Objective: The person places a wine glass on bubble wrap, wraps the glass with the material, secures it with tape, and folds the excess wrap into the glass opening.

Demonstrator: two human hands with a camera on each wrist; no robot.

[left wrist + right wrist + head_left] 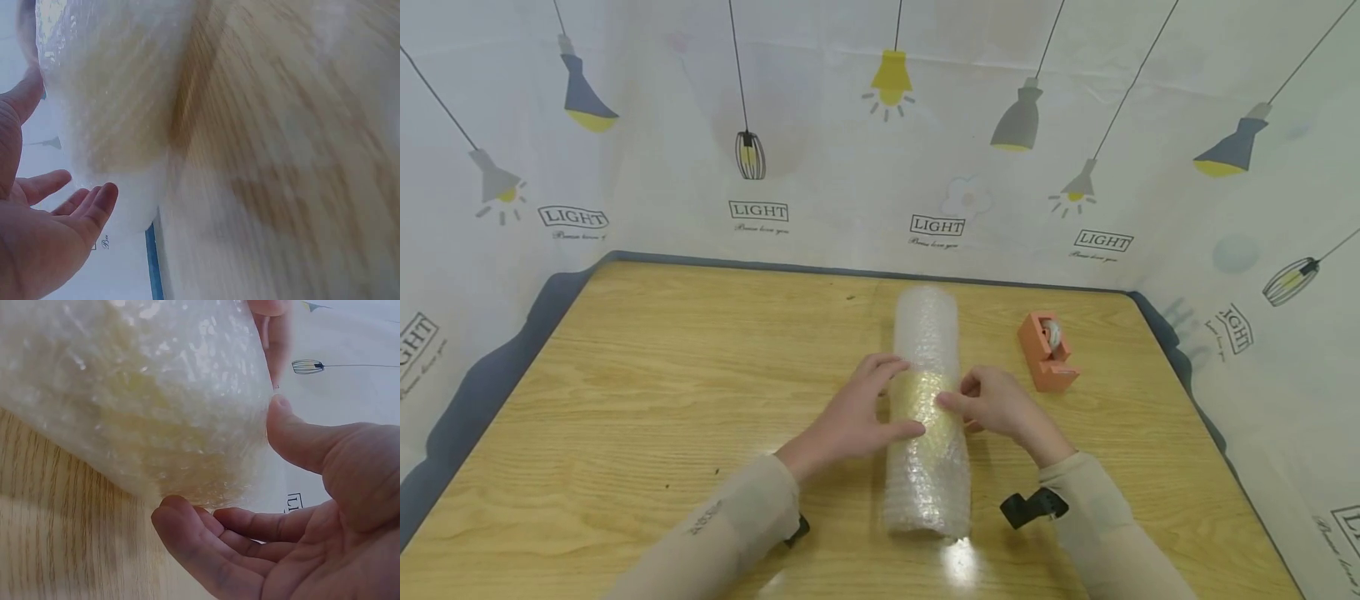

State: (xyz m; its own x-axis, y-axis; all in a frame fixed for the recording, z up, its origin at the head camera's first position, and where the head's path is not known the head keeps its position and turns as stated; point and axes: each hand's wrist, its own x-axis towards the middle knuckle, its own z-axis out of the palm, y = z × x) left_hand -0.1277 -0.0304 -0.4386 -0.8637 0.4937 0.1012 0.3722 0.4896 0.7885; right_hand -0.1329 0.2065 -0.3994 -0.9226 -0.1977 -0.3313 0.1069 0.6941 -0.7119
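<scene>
pale lamp-print walls (827, 142), seemingly fabric, border a wooden table (662, 367).

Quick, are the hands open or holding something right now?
Left hand: open, touching the bubble-wrapped roll.
Right hand: holding the bubble-wrapped roll's side between thumb and fingers.

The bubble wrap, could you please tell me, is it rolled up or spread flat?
Rolled up: the bubble wrap forms a long tube, with a yellow patch showing around its middle.
</scene>
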